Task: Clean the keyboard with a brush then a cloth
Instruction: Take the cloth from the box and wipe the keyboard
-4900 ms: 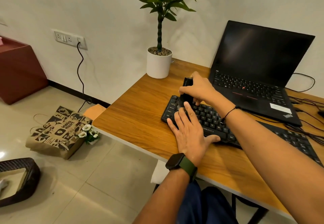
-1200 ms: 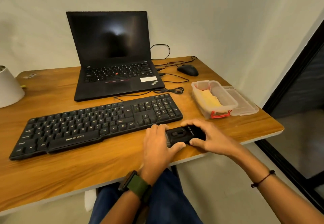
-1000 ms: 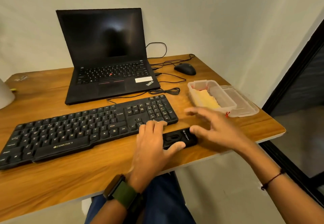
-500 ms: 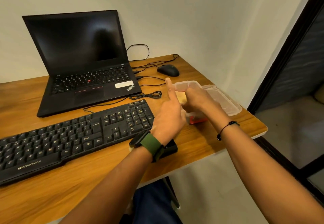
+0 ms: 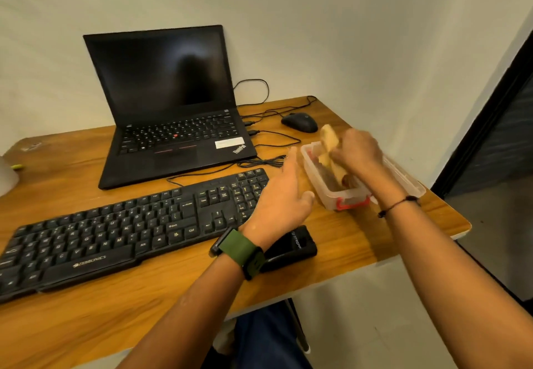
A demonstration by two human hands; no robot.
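Keyboard (image 5: 127, 230): we see it lying flat on the desk (image 5: 360, 241), just left of our left hand (image 5: 284, 198), black keys, numeric block nearest that hand.
Cloth (image 5: 331, 152): yellow, bunched, pinched in our right hand (image 5: 357, 152) and half out of the clear box (image 5: 331, 192).
Fingers: right ones clamped on the cloth; left ones straight and apart, holding nothing, beside the box.
Brush (image 5: 291, 246): black, set down under our left wrist.
Step in hand: we judge the cloth is being fetched; let us lift it clear of the rim, steady the box with the free hand, then spread a flat pad before wiping.
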